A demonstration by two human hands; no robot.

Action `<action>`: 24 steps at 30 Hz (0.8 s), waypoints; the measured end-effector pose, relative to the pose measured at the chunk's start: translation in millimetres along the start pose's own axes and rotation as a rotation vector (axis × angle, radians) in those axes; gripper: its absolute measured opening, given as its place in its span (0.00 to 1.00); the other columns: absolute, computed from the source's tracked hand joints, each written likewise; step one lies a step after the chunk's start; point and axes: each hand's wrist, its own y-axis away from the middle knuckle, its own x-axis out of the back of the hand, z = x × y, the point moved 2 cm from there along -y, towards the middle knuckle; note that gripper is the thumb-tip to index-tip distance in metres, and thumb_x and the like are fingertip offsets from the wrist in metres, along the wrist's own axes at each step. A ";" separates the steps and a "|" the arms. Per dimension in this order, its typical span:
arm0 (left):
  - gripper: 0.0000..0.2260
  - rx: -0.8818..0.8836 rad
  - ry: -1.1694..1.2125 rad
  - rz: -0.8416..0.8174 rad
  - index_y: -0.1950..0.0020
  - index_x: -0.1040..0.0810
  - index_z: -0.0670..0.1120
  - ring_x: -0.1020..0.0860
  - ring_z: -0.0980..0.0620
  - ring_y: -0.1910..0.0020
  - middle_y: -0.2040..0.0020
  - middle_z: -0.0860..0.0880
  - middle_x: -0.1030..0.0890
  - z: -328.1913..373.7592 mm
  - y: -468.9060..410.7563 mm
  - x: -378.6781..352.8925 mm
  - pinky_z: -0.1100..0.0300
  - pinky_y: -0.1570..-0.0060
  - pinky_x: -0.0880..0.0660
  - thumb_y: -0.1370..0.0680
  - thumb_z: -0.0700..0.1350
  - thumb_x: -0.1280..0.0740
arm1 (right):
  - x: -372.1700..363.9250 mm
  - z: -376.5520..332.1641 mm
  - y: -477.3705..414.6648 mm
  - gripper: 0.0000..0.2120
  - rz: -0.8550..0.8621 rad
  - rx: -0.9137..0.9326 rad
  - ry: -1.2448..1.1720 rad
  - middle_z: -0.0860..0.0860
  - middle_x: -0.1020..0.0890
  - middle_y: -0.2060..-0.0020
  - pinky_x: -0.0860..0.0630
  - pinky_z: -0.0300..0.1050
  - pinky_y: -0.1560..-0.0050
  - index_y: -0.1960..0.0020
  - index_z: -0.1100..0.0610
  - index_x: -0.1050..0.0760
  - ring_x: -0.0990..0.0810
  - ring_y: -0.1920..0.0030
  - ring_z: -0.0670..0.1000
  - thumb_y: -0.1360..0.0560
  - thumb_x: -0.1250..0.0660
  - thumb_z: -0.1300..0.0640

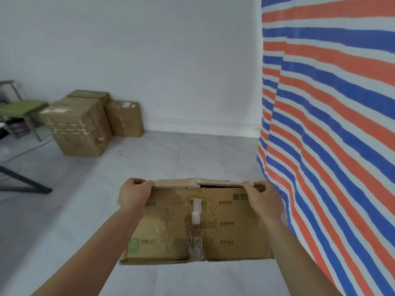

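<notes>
A red, white and blue striped tarp (342, 103) fills the right side of the frame, hanging down to a pale grey floor (171, 150). In the lower centre, a flattish cardboard box (230, 227) is held above that floor, its right end just beside the tarp. 3 sealed cartons (81, 122) are stacked against the wall at the middle left, well apart from it, with a green chair (21, 110) at the left edge. The far upper edge of the box is clamped by 2 hands: the left hand (133, 194) at the left corner and the right hand (264, 199) at the right corner, fingers curled over the rim. A worn tape strip (195, 227) runs down the middle seam. The board is judged stiff but creased, the load probably light; the corners are judged better holds than the gaping flap.
</notes>
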 end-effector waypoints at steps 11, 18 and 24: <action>0.05 -0.056 0.036 0.051 0.56 0.21 0.49 0.21 0.44 0.54 0.59 0.48 0.19 112.3 -227.5 -42.0 0.50 0.58 0.21 0.29 0.47 0.27 | -150.6 -132.7 -177.0 0.17 0.051 0.037 -0.076 0.45 0.23 0.51 0.28 0.48 0.45 0.38 0.49 0.29 0.25 0.48 0.48 0.22 0.31 0.43; 0.04 -0.070 0.044 0.078 0.58 0.20 0.49 0.20 0.44 0.55 0.60 0.47 0.18 175.8 -390.5 -118.3 0.48 0.57 0.20 0.30 0.46 0.27 | -262.6 -175.5 -332.0 0.18 0.026 -0.031 -0.136 0.44 0.22 0.52 0.30 0.48 0.49 0.39 0.47 0.31 0.23 0.49 0.50 0.23 0.32 0.41; 0.05 -0.066 0.060 0.141 0.54 0.20 0.45 0.23 0.47 0.60 0.61 0.48 0.20 245.8 -523.6 -153.4 0.49 0.57 0.21 0.27 0.43 0.27 | -345.8 -262.5 -451.3 0.18 -0.055 -0.030 -0.160 0.45 0.23 0.51 0.32 0.47 0.49 0.39 0.48 0.30 0.25 0.49 0.51 0.23 0.32 0.42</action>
